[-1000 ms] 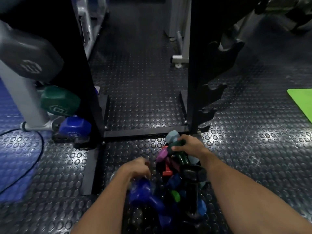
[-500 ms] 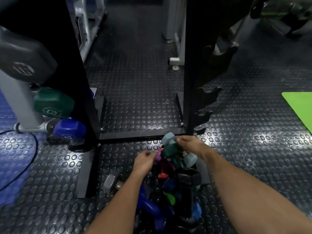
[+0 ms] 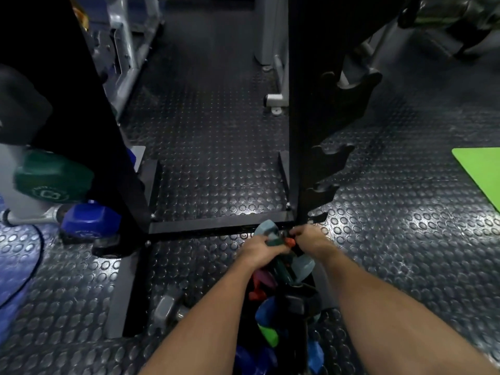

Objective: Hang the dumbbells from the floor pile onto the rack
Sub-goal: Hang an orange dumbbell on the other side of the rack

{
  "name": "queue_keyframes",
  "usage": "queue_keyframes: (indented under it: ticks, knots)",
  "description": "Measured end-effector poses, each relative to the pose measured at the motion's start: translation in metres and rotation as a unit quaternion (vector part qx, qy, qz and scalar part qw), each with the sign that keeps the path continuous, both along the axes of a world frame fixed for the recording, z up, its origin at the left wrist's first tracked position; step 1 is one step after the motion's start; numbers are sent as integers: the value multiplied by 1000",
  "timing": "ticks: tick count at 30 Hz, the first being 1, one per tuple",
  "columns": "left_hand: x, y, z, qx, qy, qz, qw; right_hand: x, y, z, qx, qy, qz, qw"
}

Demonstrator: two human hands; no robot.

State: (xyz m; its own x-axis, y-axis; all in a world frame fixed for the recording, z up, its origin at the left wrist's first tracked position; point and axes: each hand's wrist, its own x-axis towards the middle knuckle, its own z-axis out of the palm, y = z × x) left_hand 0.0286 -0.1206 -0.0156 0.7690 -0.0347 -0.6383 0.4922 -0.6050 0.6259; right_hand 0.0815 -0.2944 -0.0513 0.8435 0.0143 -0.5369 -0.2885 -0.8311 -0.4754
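Where our two hands meet at the top of the floor pile [image 3: 281, 307], the left hand [image 3: 257, 251] is curled around a dark green dumbbell [image 3: 278, 262], and the right hand [image 3: 311, 240] is closed on a small orange-red piece [image 3: 290, 242] just beside it; what that piece belongs to we cannot tell. Grey-blue dumbbell heads [image 3: 263, 228] touch both hands. Purple, red, blue and bright green dumbbells lie below, between our forearms. Just beyond stands the black rack [image 3: 305, 131], its hooked cradles [image 3: 332, 155] facing right. At far left, a green dumbbell [image 3: 52, 177] and a blue dumbbell [image 3: 89, 221] sit by another upright. A lime mat [image 3: 481, 174] lies at far right on the studded floor [image 3: 405, 253].
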Motion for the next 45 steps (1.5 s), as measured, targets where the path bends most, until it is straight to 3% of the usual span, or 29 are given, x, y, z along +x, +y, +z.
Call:
queue_keyframes:
  ticks: [8, 15, 20, 24, 31, 35, 38, 45]
  knots:
    - [-16, 13, -4, -34, -12, 59, 998, 19, 12, -15, -82, 60, 186, 977]
    - [-60, 37, -10, -39, -53, 142, 988, 5, 17, -23, -101, 20, 162, 981]
    - [-67, 37, -2, -56, -64, 136, 987, 19, 14, -26, -159, 40, 206, 965]
    - [-67, 35, 3, -71, -68, 140, 985, 17, 19, -9, -187, -18, 278, 942]
    - [-67, 39, 11, -99, -45, 115, 987, 13, 14, -5, -232, -20, 344, 910]
    - [-64, 41, 5, -71, -50, 103, 991, 10, 22, 6, -224, 24, 326, 918]
    - [-63, 38, 1, -53, -59, 96, 992, 10, 22, 21, -244, 13, 360, 900]
    - [-67, 39, 10, -107, -21, 74, 991, 1, 24, 44, -218, -22, 301, 928]
